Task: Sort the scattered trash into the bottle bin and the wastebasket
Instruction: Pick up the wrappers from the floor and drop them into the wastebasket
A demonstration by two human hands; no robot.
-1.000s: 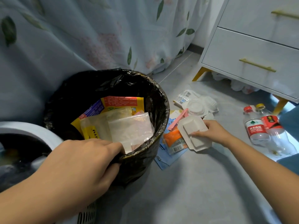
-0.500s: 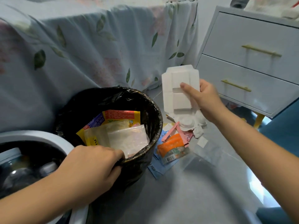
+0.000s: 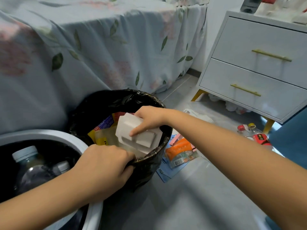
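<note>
- White moulded packaging tray [image 3: 138,131] sits in the right hand [image 3: 149,118], tilted over the mouth of the wastebasket [image 3: 159,103]; the thumb presses on its ridged top face and the other fingers [image 3: 139,113] curl round its far edge, closed on it.
- Black liner plastic at the wastebasket's near rim is pinched by the left hand [image 3: 103,170]: its fingers [image 3: 123,152] are curled tight over the rim, thumb outside against the bag.
- Below the right fingers, inside the wastebasket, lie a yellow wrapper [image 3: 100,140] and a clear bag, partly hidden by the tray.
- Left of the left fingers stands the bottle bin [image 3: 49,135], its pale rim just beside the wastebasket, with capped plastic bottles [image 3: 31,165] inside.
- Right of both hands, on the floor [image 3: 191,205], an orange packet [image 3: 180,151] lies on blue and pink papers near the wastebasket.
- Farther right, past the right forearm, red-labelled bottles [image 3: 257,135] lie near a white drawer unit [image 3: 259,70].
</note>
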